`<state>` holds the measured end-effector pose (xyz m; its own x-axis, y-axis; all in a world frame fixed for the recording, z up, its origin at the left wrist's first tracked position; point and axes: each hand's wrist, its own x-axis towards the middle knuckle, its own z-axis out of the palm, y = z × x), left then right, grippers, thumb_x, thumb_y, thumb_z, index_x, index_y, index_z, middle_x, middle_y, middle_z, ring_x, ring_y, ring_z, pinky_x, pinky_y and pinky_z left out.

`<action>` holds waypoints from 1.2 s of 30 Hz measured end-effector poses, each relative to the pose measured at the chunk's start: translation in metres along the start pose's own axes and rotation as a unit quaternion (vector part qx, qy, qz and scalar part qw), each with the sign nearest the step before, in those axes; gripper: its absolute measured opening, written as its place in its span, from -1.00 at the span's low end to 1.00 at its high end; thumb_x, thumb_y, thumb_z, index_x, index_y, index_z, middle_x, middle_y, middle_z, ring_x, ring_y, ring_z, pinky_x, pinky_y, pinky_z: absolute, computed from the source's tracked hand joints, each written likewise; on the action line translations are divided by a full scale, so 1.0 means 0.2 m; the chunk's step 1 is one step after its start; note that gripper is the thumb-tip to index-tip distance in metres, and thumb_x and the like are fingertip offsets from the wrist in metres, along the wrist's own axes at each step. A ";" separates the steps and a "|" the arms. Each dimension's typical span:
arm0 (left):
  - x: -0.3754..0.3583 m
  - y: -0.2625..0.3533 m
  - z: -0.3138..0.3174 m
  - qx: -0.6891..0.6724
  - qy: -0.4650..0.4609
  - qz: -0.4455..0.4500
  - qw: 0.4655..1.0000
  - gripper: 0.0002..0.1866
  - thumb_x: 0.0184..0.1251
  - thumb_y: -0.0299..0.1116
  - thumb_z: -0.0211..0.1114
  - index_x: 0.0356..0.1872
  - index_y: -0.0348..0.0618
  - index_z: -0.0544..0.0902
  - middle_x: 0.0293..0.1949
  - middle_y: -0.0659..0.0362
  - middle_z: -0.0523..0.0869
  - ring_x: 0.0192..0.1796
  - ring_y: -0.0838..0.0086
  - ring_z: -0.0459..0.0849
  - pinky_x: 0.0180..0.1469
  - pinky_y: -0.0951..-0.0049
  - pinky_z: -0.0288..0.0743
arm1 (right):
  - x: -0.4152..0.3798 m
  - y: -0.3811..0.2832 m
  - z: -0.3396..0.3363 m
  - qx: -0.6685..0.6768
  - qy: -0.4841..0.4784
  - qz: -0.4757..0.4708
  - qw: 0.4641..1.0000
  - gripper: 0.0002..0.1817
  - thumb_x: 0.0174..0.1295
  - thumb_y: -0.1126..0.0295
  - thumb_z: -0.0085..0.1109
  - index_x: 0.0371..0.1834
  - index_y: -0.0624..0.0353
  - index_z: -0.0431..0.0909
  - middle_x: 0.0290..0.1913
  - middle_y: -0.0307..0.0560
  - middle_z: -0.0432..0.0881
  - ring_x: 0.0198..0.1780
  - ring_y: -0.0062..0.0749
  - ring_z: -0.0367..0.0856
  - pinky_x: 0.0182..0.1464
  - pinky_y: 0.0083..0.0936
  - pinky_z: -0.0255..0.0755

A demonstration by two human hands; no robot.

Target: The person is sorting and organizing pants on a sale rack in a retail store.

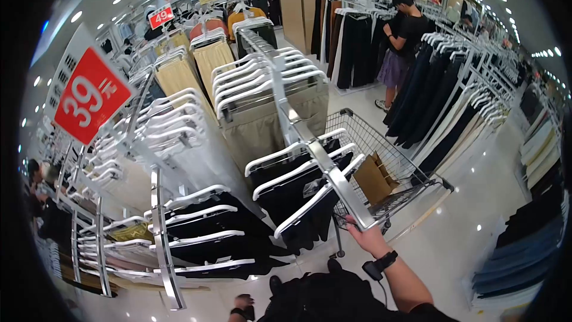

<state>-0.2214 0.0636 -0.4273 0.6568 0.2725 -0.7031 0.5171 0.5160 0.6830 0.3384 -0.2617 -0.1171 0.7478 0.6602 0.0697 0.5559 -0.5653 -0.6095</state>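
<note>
Right hand (368,237): we grip the end of the rack arm (325,167).
Left hand (243,307): low by our side, touching nothing; we cannot tell its grip.
Rack arm: chrome, sloping, hung with dark trousers (298,203), beside the cart (381,173).

Red square price sign (89,96) with white numerals is showing at ten o'clock; white plastic hangers (310,170) are carrying black trousers (298,203) centrally, beige ones (262,125) at twelve.

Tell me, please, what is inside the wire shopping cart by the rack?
A brown paper bag leans inside the cart. The rack arm and hanging dark trousers cover the cart's near end.
</note>
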 end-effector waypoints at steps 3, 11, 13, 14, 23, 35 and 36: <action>-0.01 -0.18 0.37 0.130 -0.017 -0.054 0.990 -0.54 0.54 -0.12 0.26 0.31 -0.13 0.68 0.13 -0.15 0.87 0.04 -0.15 0.88 0.04 -0.14 0.76 | -0.12 0.30 0.00 -0.063 -0.012 -0.008 0.998 -0.38 0.43 0.16 0.51 0.46 0.23 0.64 0.41 0.17 0.72 0.39 0.17 0.70 0.40 -0.03 0.63; -0.27 -0.60 1.01 0.252 0.176 -0.203 0.930 -0.42 0.56 0.11 0.47 0.32 -0.16 0.86 0.34 -0.12 0.84 0.45 0.01 0.72 0.50 0.05 0.58 | -0.17 0.43 -0.03 -0.053 -0.070 -0.052 0.995 -0.44 0.46 -0.04 0.49 0.35 0.10 0.75 0.41 0.01 0.73 0.40 0.05 0.71 0.37 -0.08 0.67; -0.36 -0.60 0.96 0.187 0.094 -0.058 0.976 -0.41 0.29 -0.04 0.68 0.29 -0.08 0.91 0.26 -0.04 0.90 0.36 0.08 0.79 0.45 0.01 0.64 | -0.16 0.45 -0.04 -0.059 -0.095 -0.082 0.990 -0.42 0.45 -0.09 0.48 0.30 0.12 0.78 0.35 0.00 0.75 0.39 0.01 0.72 0.34 -0.10 0.69; -0.40 -0.64 0.99 0.237 0.161 -0.128 0.950 -0.47 0.31 -0.05 0.65 0.23 -0.06 0.88 0.19 -0.03 0.90 0.30 0.06 0.80 0.38 0.00 0.65 | -0.14 0.46 -0.04 -0.057 -0.099 -0.087 0.990 -0.42 0.45 -0.09 0.48 0.30 0.12 0.78 0.35 0.00 0.75 0.39 0.01 0.72 0.34 -0.10 0.69; -0.13 -0.39 1.02 0.120 0.228 0.005 0.966 -0.71 0.65 -0.29 0.39 0.21 -0.22 0.79 -0.14 0.03 0.94 -0.18 0.24 0.93 -0.18 0.18 0.82 | -0.04 0.57 -0.09 -0.055 -0.111 -0.018 0.992 -0.43 0.31 -0.07 0.49 0.19 0.15 0.83 0.31 0.00 0.79 0.40 -0.01 0.72 0.40 -0.09 0.65; 0.01 -0.29 1.09 0.371 0.186 0.003 0.910 -0.73 0.42 -0.21 0.29 -0.11 -0.10 0.87 -0.09 -0.03 0.91 -0.02 0.08 0.90 0.04 0.03 0.75 | 0.08 0.82 -0.43 -0.097 -0.196 0.041 0.975 -0.50 0.62 0.00 0.32 0.31 0.19 0.79 0.18 0.24 0.87 0.25 0.19 0.81 0.32 -0.11 0.65; -0.01 -0.25 1.11 0.476 0.168 -0.007 0.863 -0.71 0.44 -0.20 0.27 -0.06 -0.07 0.87 -0.02 -0.04 0.91 0.07 0.02 0.89 0.10 0.01 0.75 | 0.08 0.89 -0.44 -0.105 -0.197 0.025 0.974 -0.48 0.64 -0.01 0.31 0.38 0.16 0.78 0.25 0.24 0.85 0.29 0.23 0.80 0.35 -0.07 0.64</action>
<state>-0.1274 -0.1425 -0.4152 0.5342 0.5740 -0.6206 0.8449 -0.3373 0.4153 0.4805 -0.3945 -0.1551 0.6014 0.7446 -0.2896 0.6158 -0.6630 -0.4257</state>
